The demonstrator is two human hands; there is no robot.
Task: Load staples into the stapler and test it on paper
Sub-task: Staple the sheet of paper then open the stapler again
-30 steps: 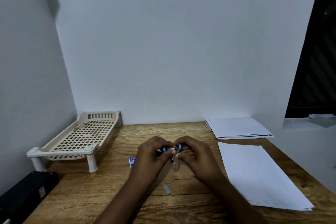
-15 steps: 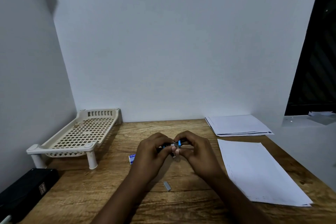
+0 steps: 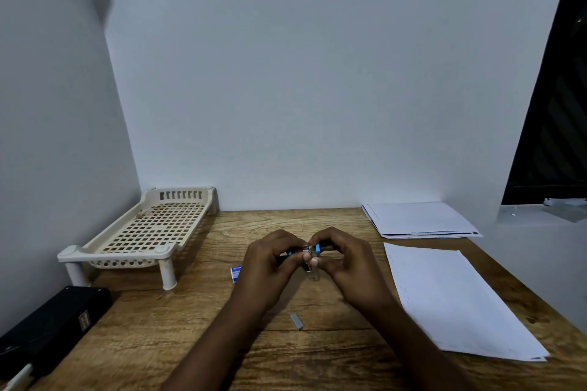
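While bare wood lies open toward six o'clock on the table point(image 3: 317, 355), paper sheets point(image 3: 451, 298) fill three o'clock and a plastic rack point(image 3: 143, 232) sits at ten. At centre, the left hand point(image 3: 270, 267) and right hand point(image 3: 346, 260) curl, fingertips pinched on the blue stapler point(image 3: 309, 251) held above the wood. A staple strip point(image 3: 297, 321) lies at six, near the wrists.

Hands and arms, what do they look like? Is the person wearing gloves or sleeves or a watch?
No gloves: the left hand and right hand are bare. Both forearms are bare as far as the picture shows, with no sleeves in view. No watch, bracelet or ring shows on either wrist or on the fingers. The nails look short and plain.
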